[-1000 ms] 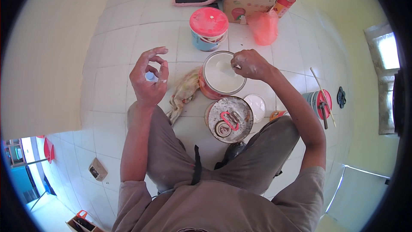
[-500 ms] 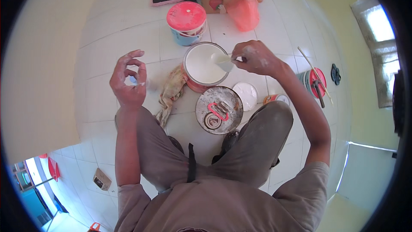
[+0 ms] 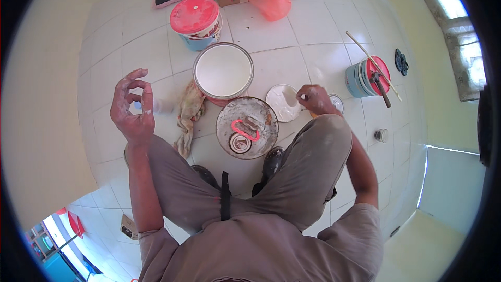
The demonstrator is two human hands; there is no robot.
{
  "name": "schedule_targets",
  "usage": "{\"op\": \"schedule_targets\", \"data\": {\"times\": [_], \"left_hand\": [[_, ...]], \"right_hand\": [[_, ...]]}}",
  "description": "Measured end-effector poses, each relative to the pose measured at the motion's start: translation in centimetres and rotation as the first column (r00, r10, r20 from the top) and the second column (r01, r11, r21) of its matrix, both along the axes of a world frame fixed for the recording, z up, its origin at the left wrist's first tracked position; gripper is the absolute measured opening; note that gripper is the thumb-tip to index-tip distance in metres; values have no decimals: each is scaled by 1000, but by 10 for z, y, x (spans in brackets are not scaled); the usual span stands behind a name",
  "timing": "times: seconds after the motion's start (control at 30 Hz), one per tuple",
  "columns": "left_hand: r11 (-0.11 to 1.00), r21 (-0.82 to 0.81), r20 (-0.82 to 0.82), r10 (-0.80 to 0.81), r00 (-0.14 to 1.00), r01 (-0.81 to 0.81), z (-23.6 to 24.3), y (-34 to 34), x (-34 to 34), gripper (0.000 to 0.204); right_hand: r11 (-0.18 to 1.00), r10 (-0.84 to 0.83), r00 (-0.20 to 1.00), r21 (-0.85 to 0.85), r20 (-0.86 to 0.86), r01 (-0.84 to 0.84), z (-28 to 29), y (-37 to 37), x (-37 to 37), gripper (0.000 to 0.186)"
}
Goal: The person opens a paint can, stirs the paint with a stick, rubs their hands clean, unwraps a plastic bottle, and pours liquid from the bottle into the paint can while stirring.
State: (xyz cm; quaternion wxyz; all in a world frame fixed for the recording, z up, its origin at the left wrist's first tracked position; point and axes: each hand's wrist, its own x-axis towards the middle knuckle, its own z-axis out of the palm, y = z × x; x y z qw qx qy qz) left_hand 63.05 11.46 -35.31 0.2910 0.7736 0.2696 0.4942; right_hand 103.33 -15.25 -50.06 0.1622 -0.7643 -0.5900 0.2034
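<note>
My right hand (image 3: 317,99) has just left the open paint can (image 3: 216,101): half a second ago I had it at the rim with a thin, pale scraper (image 3: 290,99) tipped over the white paint (image 3: 223,70), and now it is down beside the white round lid (image 3: 282,115) on the tiles. My fingers are bunched in a pinch at that lid's right side, and I judge the scraper is gripped there, its blade laid over the lid, though pale on white makes its outline hard to read. For the work, I take this to mean the handling has passed from the can to the lid. The paint surface, which showed the scraper over it, is now unbroken, with no hand above it.

My left hand (image 3: 133,115) has kept the same raised curl, fingers bent in a loose ring well left of the can. A small pale blue thing (image 3: 137,105) shows through the ring; whether I am grasping it or it lies beyond, I cannot tell.

The can stands just behind the scuffed metal drum (image 3: 266,117) with its red handle (image 3: 246,130), the crumpled rag (image 3: 190,105) lying to its left and the red-lidded pail (image 3: 195,16) farther back
</note>
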Motion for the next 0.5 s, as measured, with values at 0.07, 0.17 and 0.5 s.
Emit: {"op": "schedule_targets", "data": {"times": [0.07,0.17,0.5], "left_hand": [[1000,19,-65,21,998,-20,2,-2,0,32],[999,41,-62,12,998,-10,-1,-3,12,30],[1000,12,-91,-12,996,13,-6,-6,18,30]], "right_hand": [[999,-20,1000,44,18,19,-40,-10,-6,13],[991,-119,993,59,-22,120,-85,-36,-6,12],[941,-300,954,171,16,293,-122,-63,-37,12]]}}
